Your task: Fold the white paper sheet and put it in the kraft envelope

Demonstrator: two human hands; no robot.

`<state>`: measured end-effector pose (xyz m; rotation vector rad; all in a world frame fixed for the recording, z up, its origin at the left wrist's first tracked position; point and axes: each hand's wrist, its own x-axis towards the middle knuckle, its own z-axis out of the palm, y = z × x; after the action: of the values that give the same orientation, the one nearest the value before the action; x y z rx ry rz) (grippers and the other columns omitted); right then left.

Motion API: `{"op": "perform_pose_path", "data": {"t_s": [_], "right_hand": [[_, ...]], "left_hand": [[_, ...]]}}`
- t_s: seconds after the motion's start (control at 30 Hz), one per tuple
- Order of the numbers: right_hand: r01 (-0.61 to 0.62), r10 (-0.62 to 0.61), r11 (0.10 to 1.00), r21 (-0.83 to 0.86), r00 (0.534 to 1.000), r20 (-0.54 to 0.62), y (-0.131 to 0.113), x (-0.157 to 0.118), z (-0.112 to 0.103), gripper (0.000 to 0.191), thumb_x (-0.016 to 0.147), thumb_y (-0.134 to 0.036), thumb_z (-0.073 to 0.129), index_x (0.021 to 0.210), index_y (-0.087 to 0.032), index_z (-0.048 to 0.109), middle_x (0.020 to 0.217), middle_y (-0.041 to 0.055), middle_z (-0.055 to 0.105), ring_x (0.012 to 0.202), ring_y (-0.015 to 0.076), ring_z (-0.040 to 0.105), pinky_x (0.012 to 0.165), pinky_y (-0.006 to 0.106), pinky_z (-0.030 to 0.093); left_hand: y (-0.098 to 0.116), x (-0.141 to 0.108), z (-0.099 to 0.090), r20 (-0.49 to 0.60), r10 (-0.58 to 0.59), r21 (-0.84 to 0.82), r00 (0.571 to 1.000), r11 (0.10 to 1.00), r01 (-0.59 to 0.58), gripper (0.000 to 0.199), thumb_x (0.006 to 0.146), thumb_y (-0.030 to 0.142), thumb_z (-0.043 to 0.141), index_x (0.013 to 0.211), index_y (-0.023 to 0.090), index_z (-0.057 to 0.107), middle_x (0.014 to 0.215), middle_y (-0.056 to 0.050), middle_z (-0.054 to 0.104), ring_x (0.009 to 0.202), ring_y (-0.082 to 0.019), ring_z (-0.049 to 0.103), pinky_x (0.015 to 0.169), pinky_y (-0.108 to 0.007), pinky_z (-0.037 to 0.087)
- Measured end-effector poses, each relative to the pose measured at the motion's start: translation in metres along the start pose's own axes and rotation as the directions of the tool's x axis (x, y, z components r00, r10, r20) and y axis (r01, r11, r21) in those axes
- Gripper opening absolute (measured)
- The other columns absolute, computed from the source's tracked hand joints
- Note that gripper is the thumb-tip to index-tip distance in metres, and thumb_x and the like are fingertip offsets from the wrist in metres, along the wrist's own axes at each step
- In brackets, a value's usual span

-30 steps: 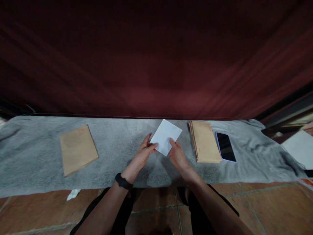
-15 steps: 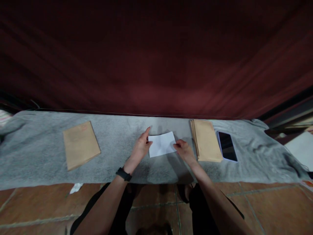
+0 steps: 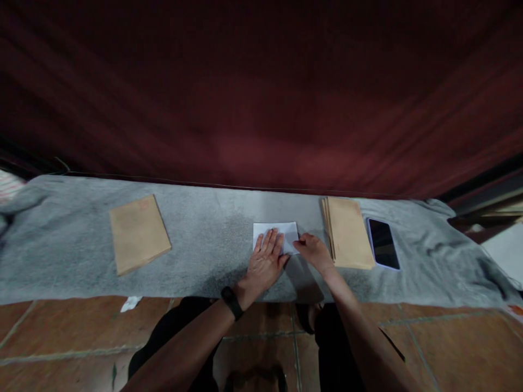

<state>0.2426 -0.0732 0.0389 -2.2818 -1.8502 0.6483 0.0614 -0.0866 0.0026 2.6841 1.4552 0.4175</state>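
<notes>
A small white paper [image 3: 289, 231] lies on the grey cloth in the middle. My left hand [image 3: 265, 262] rests flat on it with the fingers spread, covering its lower left part. At the paper's right edge, my right hand [image 3: 314, 250] has its thumb and fingers pinched on the paper. To the right of that hand is a stack of brown envelopes [image 3: 350, 234]. Another brown envelope pile [image 3: 139, 234] lies farther left, with a faint red mark near its top corner.
A phone [image 3: 383, 243] in a purple case lies right of the stack. Grey cloth [image 3: 204, 228] covers the long surface, with folds at the right. A dark red curtain [image 3: 261, 109] hangs behind. Crumpled white tissue [image 3: 131, 304] is on the tiled floor.
My left hand has moved from the paper's left edge onto its top and flattened. The paper now lies flatter and straighter. My right hand stays at the right edge.
</notes>
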Motion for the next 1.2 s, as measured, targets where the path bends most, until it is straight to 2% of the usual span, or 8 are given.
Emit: {"op": "perform_pose_path", "data": {"t_s": [0.07,0.17,0.3,0.37,0.57,0.7,0.87,1.2], "right_hand": [[0.006,-0.018,0.997,-0.080,0.990,-0.139,-0.006,-0.006,0.004,0.025,0.099,-0.030,0.051,0.104,-0.015,0.070,0.095,0.0116,0.075,0.089,0.0245,0.070,0.077,0.030,0.047],[0.125,-0.170,0.982,-0.142,0.916,-0.364,-0.021,-0.014,0.018,0.036,0.103,-0.030,0.041,0.122,-0.010,0.064,0.113,0.0193,0.070,0.107,0.0298,0.065,0.091,0.039,0.047],[0.476,-0.475,0.876,-0.081,0.820,-0.320,-0.040,-0.018,0.047,0.050,0.107,-0.033,0.027,0.145,-0.010,0.048,0.150,0.0170,0.050,0.141,0.0256,0.042,0.115,0.043,0.036],[0.527,-0.516,0.849,-0.040,0.811,-0.275,-0.043,-0.018,0.061,0.054,0.108,-0.036,0.023,0.152,-0.011,0.040,0.159,0.0143,0.039,0.150,0.0230,0.030,0.121,0.045,0.028],[0.471,-0.453,0.882,0.023,0.859,-0.240,-0.036,-0.014,0.072,0.061,0.108,-0.041,0.016,0.156,-0.008,0.033,0.162,0.0152,0.034,0.153,0.0213,0.023,0.125,0.046,0.023],[0.468,-0.458,0.884,-0.015,0.858,-0.233,-0.035,-0.014,0.070,0.062,0.108,-0.040,0.012,0.155,-0.006,0.034,0.163,0.0158,0.031,0.153,0.0214,0.022,0.125,0.046,0.022],[0.475,-0.485,0.874,-0.102,0.844,-0.230,-0.032,-0.015,0.070,0.061,0.108,-0.037,0.012,0.158,-0.005,0.025,0.164,0.0169,0.028,0.154,0.0227,0.020,0.125,0.046,0.020],[0.410,-0.483,0.869,-0.276,0.823,-0.300,-0.011,-0.015,0.074,0.058,0.108,-0.032,0.028,0.160,-0.009,0.021,0.165,0.0149,0.026,0.153,0.0250,0.021,0.124,0.048,0.019]], "left_hand": [[-0.001,-0.001,0.001,-0.004,0.003,0.017,1.000,1.000,-0.003,0.059,0.103,0.043,0.040,0.153,0.012,0.037,0.163,-0.015,0.033,0.153,-0.028,0.024,0.125,-0.051,0.023],[-0.005,-0.001,0.005,-0.012,0.022,0.030,1.000,0.999,-0.022,0.058,0.103,0.038,0.038,0.155,0.012,0.034,0.164,-0.015,0.031,0.154,-0.028,0.022,0.125,-0.051,0.021],[-0.007,-0.003,0.015,0.019,0.068,0.041,0.998,0.997,-0.068,0.065,0.099,0.030,0.042,0.159,0.014,0.024,0.165,-0.013,0.029,0.154,-0.027,0.019,0.126,-0.053,0.016],[-0.007,-0.004,0.019,0.028,0.059,0.046,0.998,0.997,-0.060,0.068,0.098,0.027,0.042,0.161,0.015,0.020,0.166,-0.012,0.026,0.155,-0.026,0.018,0.127,-0.052,0.014],[-0.010,-0.007,0.005,0.071,0.064,0.060,0.995,0.996,-0.069,0.066,0.097,0.023,0.040,0.160,0.010,0.021,0.166,-0.016,0.026,0.154,-0.027,0.020,0.126,-0.052,0.019],[-0.014,-0.009,-0.003,0.070,0.055,0.065,0.996,0.996,-0.060,0.062,0.098,0.021,0.037,0.158,0.007,0.027,0.164,-0.018,0.029,0.153,-0.026,0.025,0.126,-0.051,0.020],[-0.021,-0.012,0.000,0.038,0.037,0.057,0.999,0.998,-0.039,0.057,0.100,0.022,0.036,0.157,0.013,0.032,0.164,-0.015,0.030,0.153,-0.025,0.025,0.125,-0.051,0.020],[-0.037,-0.019,-0.012,0.009,-0.044,0.070,0.999,0.997,0.043,0.058,0.102,0.032,0.039,0.157,0.016,0.033,0.164,-0.014,0.029,0.153,-0.027,0.024,0.124,-0.051,0.021]]}}
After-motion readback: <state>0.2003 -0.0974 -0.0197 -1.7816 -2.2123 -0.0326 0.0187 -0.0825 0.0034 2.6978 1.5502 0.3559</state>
